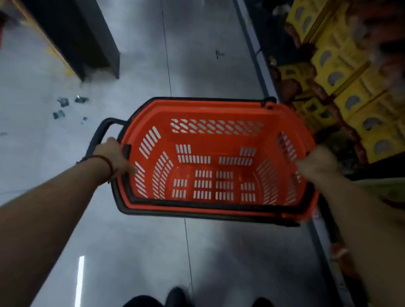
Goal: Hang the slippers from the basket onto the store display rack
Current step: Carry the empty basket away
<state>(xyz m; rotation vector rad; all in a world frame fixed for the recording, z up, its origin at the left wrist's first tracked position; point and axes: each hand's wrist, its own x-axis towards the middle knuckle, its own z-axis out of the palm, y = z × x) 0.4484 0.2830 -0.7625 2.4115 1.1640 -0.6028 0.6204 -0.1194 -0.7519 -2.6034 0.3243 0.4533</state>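
My left hand (111, 157) was clamped on the left end of the orange basket (214, 197), fingers (130, 170) curled over the rim; my right hand (317, 165) gripped the right end, blurred, so its fingers were hard to read but looked closed on the rim. Basket hung between both hands above the grey floor (41, 154), long axis running left to right across me, dark handles (102, 132) folded down around it. Inside it: bare slotted bottom, no slippers visible, so I judged the hanging mostly done or the basket due for setting down. The display rack (344, 91) lay to my right and ahead, just beside the basket's right end, so the right hand was nearer. The rack's yellow and brownish goods were smeared by motion; couldn't confirm they were slippers. Small scraps (63, 107) on the floor to the left, unidentifiable. A dark shelf base (85, 37) stood far left. My shoes (179, 300) were cut off at the bottom edge.
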